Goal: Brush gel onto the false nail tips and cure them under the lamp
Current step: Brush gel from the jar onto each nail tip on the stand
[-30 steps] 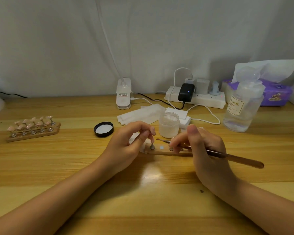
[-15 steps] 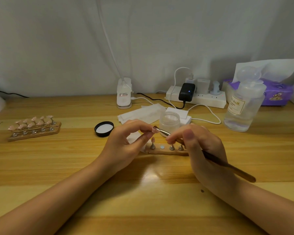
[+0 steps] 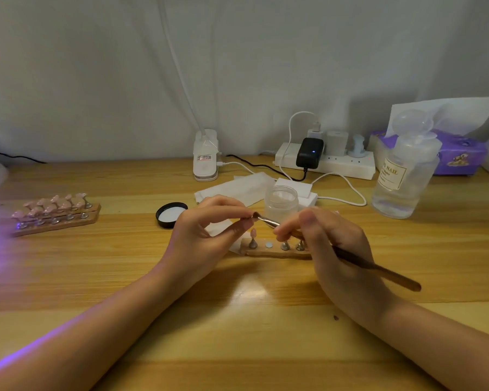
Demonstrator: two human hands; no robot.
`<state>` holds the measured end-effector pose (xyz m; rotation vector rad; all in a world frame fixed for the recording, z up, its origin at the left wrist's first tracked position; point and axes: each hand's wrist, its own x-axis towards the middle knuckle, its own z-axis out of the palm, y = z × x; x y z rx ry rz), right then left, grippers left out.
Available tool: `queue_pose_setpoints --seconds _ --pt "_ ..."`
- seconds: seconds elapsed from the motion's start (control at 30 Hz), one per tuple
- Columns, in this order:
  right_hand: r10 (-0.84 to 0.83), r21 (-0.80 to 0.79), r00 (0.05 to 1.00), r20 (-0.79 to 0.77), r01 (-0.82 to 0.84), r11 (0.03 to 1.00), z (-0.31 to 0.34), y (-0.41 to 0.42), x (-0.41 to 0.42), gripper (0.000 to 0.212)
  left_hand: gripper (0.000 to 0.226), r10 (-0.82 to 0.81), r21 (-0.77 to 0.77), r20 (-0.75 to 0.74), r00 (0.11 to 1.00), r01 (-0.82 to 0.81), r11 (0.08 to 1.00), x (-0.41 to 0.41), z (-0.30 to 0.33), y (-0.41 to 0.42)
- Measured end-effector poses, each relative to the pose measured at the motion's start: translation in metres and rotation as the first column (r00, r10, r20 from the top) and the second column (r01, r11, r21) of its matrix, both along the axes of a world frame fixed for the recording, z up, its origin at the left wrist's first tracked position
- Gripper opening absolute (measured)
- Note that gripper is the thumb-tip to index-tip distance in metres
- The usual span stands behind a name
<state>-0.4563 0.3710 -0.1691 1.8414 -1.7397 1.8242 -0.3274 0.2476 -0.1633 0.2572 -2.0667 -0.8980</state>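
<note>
The left hand [image 3: 206,238] pinches a single nail tip [image 3: 250,217] between thumb and fingers, lifted just above the near stand [image 3: 274,251] at mid-desk, and the right hand [image 3: 331,244] grips the brush [image 3: 373,268] like a pen, its bristles touching that tip. To do this stroke well, I judge the tip should be held still and level while the brush is drawn lightly from base to free edge in one pass, with little gel on the bristles so none floods the sides or reaches the fingertips. One pink tip [image 3: 253,232] stands on the stand's left peg; the next spot is bare. Behind the hands the open gel jar [image 3: 281,203] stands near the desk's middle, its black lid [image 3: 170,214] to the left. A second stand [image 3: 54,214] full of tips sits near the left edge, where violet light falls; the lamp itself is out of view. Against the frame a second ago, the brush has risen from lying low over the stand to meet the lifted tip, and the violet glow at the left edge is new.
</note>
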Motion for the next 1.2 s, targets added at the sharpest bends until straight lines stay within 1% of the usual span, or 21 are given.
queue_pose_setpoints --seconds 0.07,0.13,0.27,0.33,0.37,0.47,0.5,0.53,0.57,0.67,0.7,0.73,0.83,0.87,0.9,0.93,1.03,1.07,1.1,1.13,1.2 --pt "0.0 0.025 0.991 0.137 -0.003 1.0 -0.0011 0.0001 -0.002 0.037 0.021 0.007 0.001 -0.007 1.0 -0.007 1.0 -0.0003 -0.0005 -0.0003" --pt "-0.005 0.03 0.987 0.163 0.001 1.0 -0.002 0.0006 -0.0031 0.037 0.021 0.01 0.002 -0.009 1.0 -0.01 1.0 -0.0002 -0.0013 -0.0006" --pt "0.0 -0.023 0.996 -0.085 -0.002 1.0 -0.0001 0.0008 0.001 0.039 0.022 0.017 -0.01 -0.015 1.0 -0.017 1.0 0.0005 -0.002 -0.0014" --pt "0.004 -0.021 0.994 -0.113 -0.007 1.0 -0.0005 0.0003 0.0008 0.038 0.023 0.019 -0.017 -0.012 1.0 -0.02 1.0 0.0003 -0.0019 -0.0017" --pt "-0.003 -0.007 0.997 -0.072 0.002 1.0 -0.0003 0.0002 0.0001 0.037 0.023 0.019 -0.014 -0.009 1.0 -0.019 1.0 0.0001 -0.002 -0.0016" --pt "-0.022 0.049 0.986 0.166 0.014 0.999 -0.0006 -0.0003 -0.0027 0.035 0.018 0.027 0.002 -0.008 1.0 -0.027 1.0 -0.0001 -0.0025 -0.0015" --pt "-0.024 0.048 0.976 0.217 0.014 0.999 -0.0009 -0.0004 -0.0036 0.036 0.017 0.028 0.004 -0.009 1.0 -0.028 1.0 -0.0001 -0.0026 -0.0012" --pt "-0.02 0.039 0.974 0.227 0.012 0.999 -0.001 -0.0002 -0.0037 0.037 0.017 0.028 0.004 -0.008 1.0 -0.028 1.0 -0.0002 -0.0025 -0.001" --pt "-0.012 0.024 0.982 0.191 0.007 1.0 -0.0008 -0.0003 -0.003 0.038 0.017 0.027 0.003 -0.008 1.0 -0.027 1.0 -0.0005 -0.0023 -0.0009" --pt "0.023 -0.035 0.998 -0.05 -0.025 0.999 0.0003 -0.001 0.0018 0.041 0.021 0.025 -0.009 -0.015 1.0 -0.025 1.0 -0.0005 -0.0025 -0.0009" --pt "0.034 -0.042 0.995 -0.093 -0.038 0.998 -0.0003 -0.0014 0.0021 0.041 0.021 0.024 -0.012 -0.017 1.0 -0.025 1.0 -0.0003 -0.0027 -0.001" --pt "0.036 -0.037 0.995 -0.09 -0.04 0.999 -0.001 -0.0014 0.0011 0.04 0.022 0.025 -0.014 -0.018 1.0 -0.026 1.0 0.0002 -0.003 -0.0009" --pt "0.014 0.014 0.993 0.12 -0.015 1.0 0.0001 -0.0005 -0.002 0.035 0.019 0.025 -0.009 -0.01 1.0 -0.025 1.0 0.0003 -0.0028 -0.0005" --pt "0.006 0.023 0.985 0.175 -0.01 1.0 -0.0009 -0.0003 -0.0035 0.035 0.017 0.026 -0.007 -0.008 1.0 -0.026 1.0 -0.0001 -0.0026 -0.0006" --pt "0.002 0.025 0.982 0.187 -0.006 1.0 -0.0016 0.0001 -0.0044 0.035 0.016 0.027 -0.006 -0.007 1.0 -0.027 1.0 -0.0006 -0.0025 -0.0008" --pt "-0.001 0.024 0.988 0.152 -0.003 1.0 -0.0017 0.0002 -0.0041 0.035 0.017 0.028 -0.007 -0.006 1.0 -0.028 1.0 -0.001 -0.0025 -0.0011" --pt "0.012 -0.026 0.997 -0.073 -0.014 1.0 0.0004 -0.0006 0.0008 0.038 0.02 0.025 -0.015 -0.004 1.0 -0.025 1.0 -0.0008 -0.0028 -0.0016" --pt "0.02 -0.034 0.994 -0.111 -0.024 0.999 0.0 -0.0005 0.0013 0.04 0.021 0.026 -0.016 -0.005 1.0 -0.026 1.0 -0.0007 -0.003 -0.0016" --pt "0.025 -0.029 0.994 -0.108 -0.028 0.999 -0.0002 -0.0006 0.001 0.04 0.02 0.026 -0.013 -0.006 1.0 -0.026 1.0 -0.0006 -0.0031 -0.0017" --pt "0.023 -0.014 0.998 -0.062 -0.024 1.0 0.0 -0.0004 0.0001 0.039 0.02 0.025 -0.006 -0.007 1.0 -0.025 1.0 -0.0007 -0.0032 -0.0017" --pt "0.014 0.025 0.991 0.132 -0.017 1.0 0.0009 -0.0007 -0.0019 0.036 0.016 0.023 0.01 -0.006 1.0 -0.023 1.0 -0.0008 -0.0032 -0.0017"
